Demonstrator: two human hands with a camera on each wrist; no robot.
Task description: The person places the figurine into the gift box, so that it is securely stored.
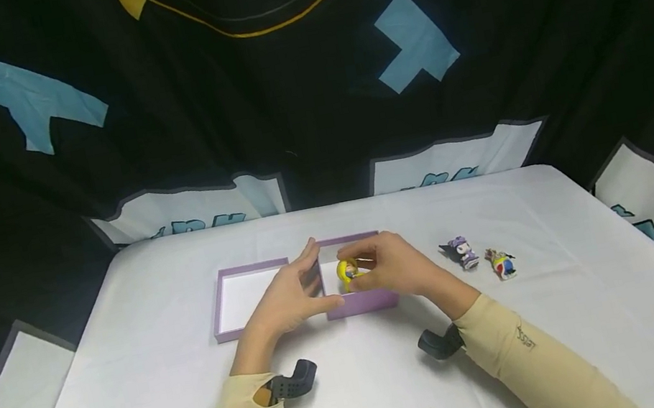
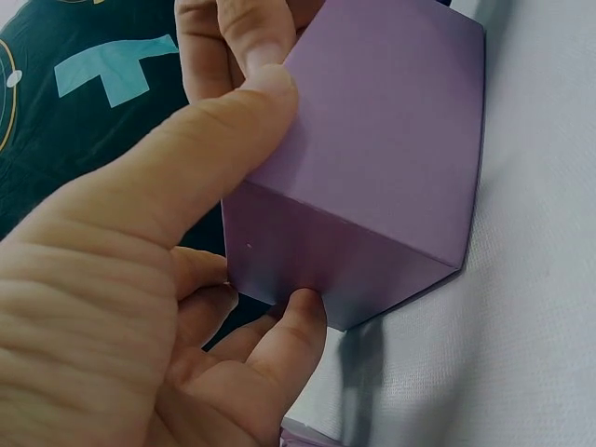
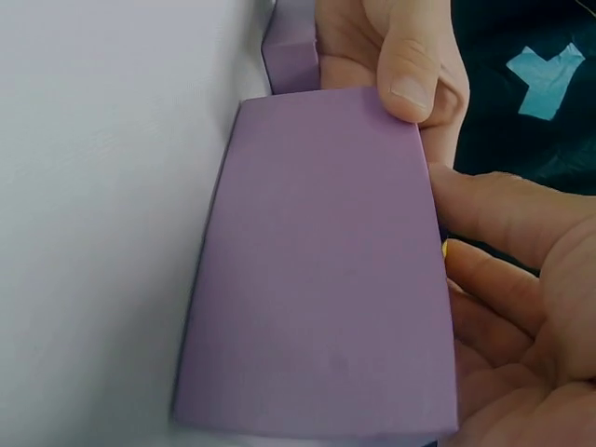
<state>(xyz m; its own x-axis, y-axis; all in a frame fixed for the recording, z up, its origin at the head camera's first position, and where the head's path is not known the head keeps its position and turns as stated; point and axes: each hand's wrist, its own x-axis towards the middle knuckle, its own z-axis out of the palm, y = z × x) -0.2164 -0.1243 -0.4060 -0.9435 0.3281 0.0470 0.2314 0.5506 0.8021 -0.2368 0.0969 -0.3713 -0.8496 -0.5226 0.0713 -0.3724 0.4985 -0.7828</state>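
A purple box with a white inside stands upright on the table, its top uncovered. My left hand holds its near left corner, thumb at the front edge and fingers against the left wall. In the left wrist view, the left thumb lies over the rim of the box. My right hand pinches a small yellow figurine at the box's opening. In the right wrist view the box's front wall hides nearly all of the figurine.
Left of the box lies a shallow purple-rimmed lid, its white inside facing up. Two small figurines lie to the right: a purple, black and white one and a multicoloured one. A white cloth covers the table; dark printed curtains hang behind.
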